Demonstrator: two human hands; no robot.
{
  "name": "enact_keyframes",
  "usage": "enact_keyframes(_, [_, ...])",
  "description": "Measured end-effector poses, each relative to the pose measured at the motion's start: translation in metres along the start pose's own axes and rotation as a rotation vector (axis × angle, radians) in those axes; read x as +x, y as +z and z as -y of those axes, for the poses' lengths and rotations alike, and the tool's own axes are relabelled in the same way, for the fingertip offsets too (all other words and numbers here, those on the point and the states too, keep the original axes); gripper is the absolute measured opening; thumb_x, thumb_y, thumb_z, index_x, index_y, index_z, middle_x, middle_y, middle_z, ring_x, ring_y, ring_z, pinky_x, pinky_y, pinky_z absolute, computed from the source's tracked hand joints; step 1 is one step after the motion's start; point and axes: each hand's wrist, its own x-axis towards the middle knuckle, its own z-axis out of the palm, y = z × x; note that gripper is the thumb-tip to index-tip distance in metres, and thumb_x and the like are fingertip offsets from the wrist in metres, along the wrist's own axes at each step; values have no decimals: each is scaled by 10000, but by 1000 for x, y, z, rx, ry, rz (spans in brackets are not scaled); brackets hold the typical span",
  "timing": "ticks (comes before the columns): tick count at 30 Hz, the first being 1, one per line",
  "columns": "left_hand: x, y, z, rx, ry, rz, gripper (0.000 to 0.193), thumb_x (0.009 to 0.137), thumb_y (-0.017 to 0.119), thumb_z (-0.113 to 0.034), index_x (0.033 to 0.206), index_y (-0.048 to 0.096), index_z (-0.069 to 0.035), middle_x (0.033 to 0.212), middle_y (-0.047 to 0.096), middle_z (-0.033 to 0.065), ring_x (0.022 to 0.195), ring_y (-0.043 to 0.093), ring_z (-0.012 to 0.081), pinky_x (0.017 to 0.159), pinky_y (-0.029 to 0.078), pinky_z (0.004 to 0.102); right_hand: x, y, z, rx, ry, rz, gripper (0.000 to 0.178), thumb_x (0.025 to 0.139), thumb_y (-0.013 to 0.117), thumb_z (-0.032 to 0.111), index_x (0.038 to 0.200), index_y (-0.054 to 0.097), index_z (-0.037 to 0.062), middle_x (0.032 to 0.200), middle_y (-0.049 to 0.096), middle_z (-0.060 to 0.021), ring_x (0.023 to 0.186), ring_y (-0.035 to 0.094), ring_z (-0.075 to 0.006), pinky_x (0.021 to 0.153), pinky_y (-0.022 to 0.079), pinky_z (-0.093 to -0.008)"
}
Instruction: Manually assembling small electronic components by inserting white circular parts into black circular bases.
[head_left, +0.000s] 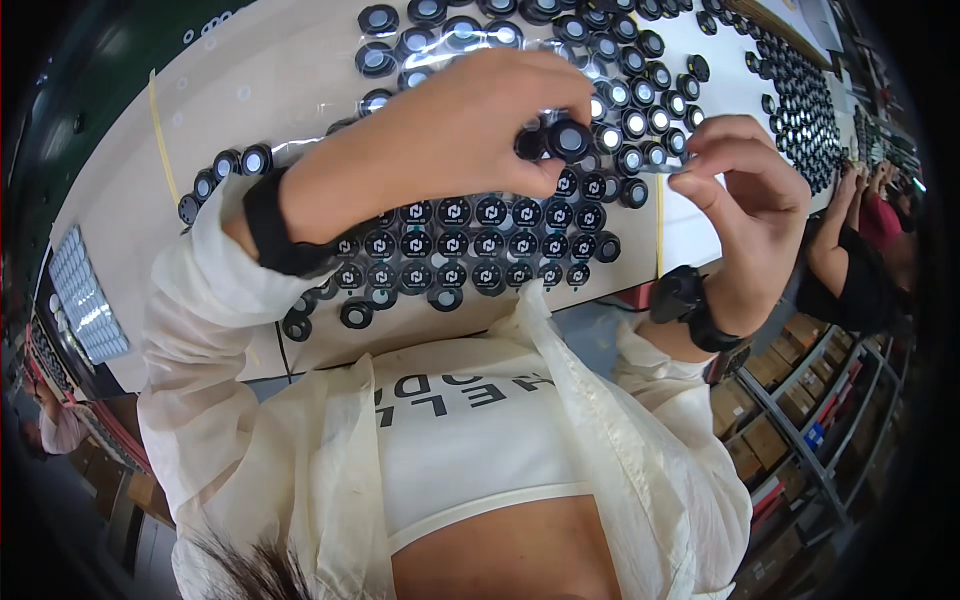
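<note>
My left hand (490, 120) reaches over the table from the left, with thumb and fingers curled around a small round black part (568, 140). A second dark part shows inside the curve of that hand. To the right, my right hand (745, 175) pinches a thin shiny piece (660, 168), perhaps clear film, between thumb and fingertips. Below my left hand lie rows of round black parts (453, 244) with white marks on top. Beyond both hands stand many more black parts (641, 92) with pale round centres.
A tray of pale pieces (88, 293) lies at the table's left end. Yellow tape lines (660, 225) cross the tabletop (270, 70). At right, a co-worker's arm (832, 240) reaches to the table near more black parts (800, 110). Shelves with cardboard boxes (770, 368) stand lower right.
</note>
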Motion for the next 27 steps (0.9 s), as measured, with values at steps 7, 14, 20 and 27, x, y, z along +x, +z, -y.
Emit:
enact_keyframes(7, [-34,-54,-30,-512,-304,-201,458,715,682,106,1153,585,8,1074,659,105,983,647,135,894,508,264,12,50,-4,797,50,-102,173,802,731,-89,936,637,-33,888,674,-95,813,647,-127,735,515,-233])
enact_keyframes(14, [-59,-50,-25,-693,-328,-305,485,753,684,125,1207,547,25,1199,632,175,1081,652,204,945,524,315,27,87,-1,937,97,74,138,874,691,-29,982,604,-25,928,635,-61,852,602,-87,726,484,-197])
enact_keyframes(20, [-65,-48,-28,-737,-435,-333,505,778,680,136,1257,549,42,1200,638,182,1068,660,194,894,553,293,32,97,-8,901,157,90,209,875,714,7,1048,599,-12,906,668,-44,818,628,-66,714,494,-183])
enact_keyframes(27, [-61,-42,-32,-735,-458,-341,481,815,692,101,1268,540,41,1188,648,161,1050,667,193,895,555,283,35,100,-9,873,139,80,239,879,702,-6,1106,636,-41,971,707,-103,860,668,-97,763,526,-201])
